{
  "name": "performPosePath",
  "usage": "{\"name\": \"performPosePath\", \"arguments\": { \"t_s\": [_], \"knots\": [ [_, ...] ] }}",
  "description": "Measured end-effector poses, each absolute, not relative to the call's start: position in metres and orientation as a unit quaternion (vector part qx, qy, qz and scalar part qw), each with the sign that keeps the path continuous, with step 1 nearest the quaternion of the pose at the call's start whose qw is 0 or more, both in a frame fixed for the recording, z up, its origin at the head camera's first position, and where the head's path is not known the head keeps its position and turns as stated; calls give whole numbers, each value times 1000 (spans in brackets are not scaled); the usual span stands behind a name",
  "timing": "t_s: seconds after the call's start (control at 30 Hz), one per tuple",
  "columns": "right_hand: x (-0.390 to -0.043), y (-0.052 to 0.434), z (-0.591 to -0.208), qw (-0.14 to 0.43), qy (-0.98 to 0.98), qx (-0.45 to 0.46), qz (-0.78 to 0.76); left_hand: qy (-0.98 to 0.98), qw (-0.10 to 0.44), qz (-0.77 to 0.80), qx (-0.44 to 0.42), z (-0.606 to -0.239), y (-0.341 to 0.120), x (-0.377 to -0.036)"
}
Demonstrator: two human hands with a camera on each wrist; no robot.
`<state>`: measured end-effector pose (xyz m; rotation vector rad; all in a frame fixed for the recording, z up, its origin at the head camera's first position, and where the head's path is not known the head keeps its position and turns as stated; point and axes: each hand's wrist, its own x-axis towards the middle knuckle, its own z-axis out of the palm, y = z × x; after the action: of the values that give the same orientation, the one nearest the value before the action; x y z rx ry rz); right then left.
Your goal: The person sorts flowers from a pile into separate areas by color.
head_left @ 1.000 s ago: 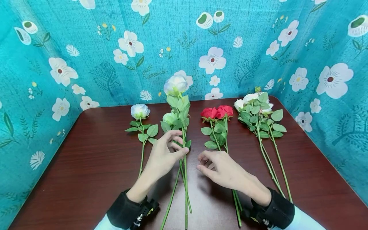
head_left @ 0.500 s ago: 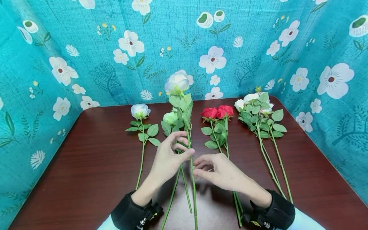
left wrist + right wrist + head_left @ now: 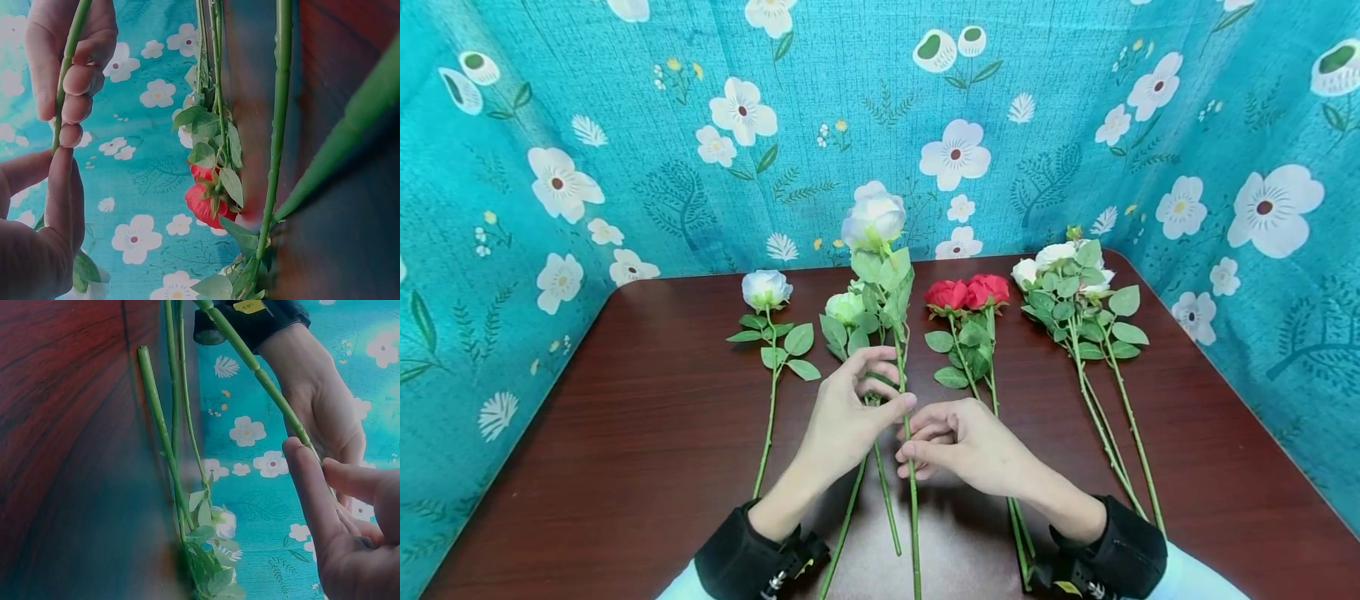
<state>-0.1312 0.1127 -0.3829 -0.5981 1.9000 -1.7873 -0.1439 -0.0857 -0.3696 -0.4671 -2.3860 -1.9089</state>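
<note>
A white rose (image 3: 874,218) is standing raised above the table (image 3: 625,433), its stem (image 3: 908,450) being pinched by both hands. The left hand (image 3: 850,417) is gripping it between thumb and fingers; the right hand (image 3: 962,442) is pinching just below. Red roses (image 3: 966,293) are lying beside it.

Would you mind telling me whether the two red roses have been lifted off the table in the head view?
No, the two red roses lie flat on the table, while the left hand holds up a white rose.
</note>
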Motion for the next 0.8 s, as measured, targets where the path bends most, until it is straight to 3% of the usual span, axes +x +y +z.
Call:
{"name": "performPosePath", "arguments": {
  "t_s": [0.8],
  "knots": [
    [-129, 108, -383, 243, 691, -215, -646, -737, 14, -661, -145, -370, -84, -146]
  ]
}}
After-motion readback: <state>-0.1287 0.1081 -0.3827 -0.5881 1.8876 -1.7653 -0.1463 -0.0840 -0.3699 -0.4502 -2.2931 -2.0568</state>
